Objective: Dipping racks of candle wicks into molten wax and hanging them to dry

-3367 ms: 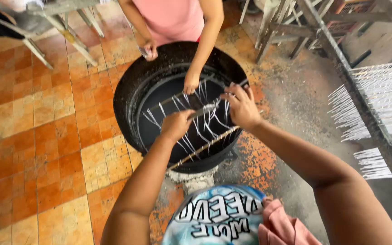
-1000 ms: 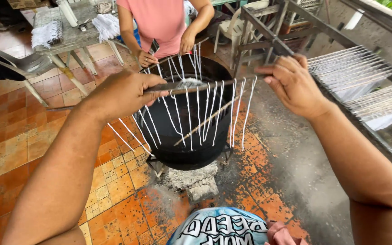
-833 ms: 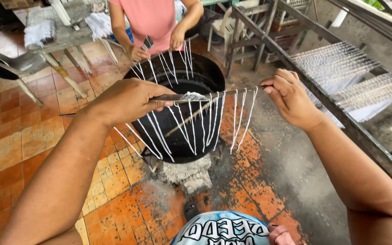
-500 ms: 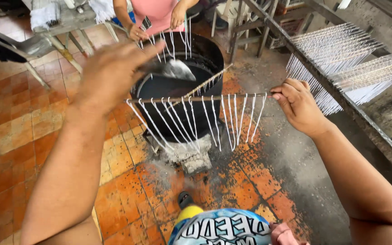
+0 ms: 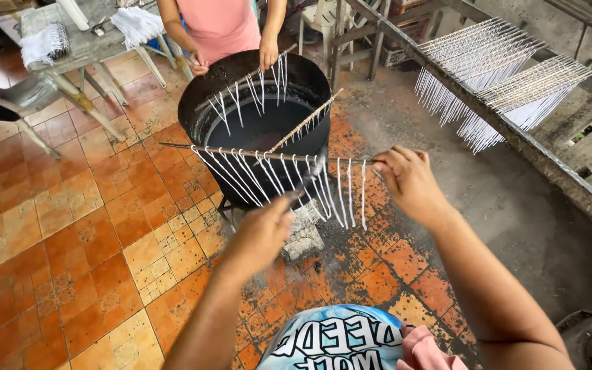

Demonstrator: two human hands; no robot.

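Pinching one end of a thin stick in our right hand, we hold it level above the tiled floor, just in front of the black pot. A row of white wicks hangs from the stick, those far from the grip swinging out at a slant, those next to the grip hanging nearly straight. The stick's free end reaches out past the pot's near rim, well away from our fingers.

Our left hand sits below the stick, closed around a slim tool whose blurred tip points up into the wicks near the grip; we cannot tell exactly how the fingers wrap it.

Beyond the grip, a second stick lies slantwise across the pot's mouth. On the pot's far side another person holds a third stick of wicks over the dark liquid, one hand at each end. Off to the right of our grip, a rack carries many more sticks of white wicks. A table stands past the pot to the left
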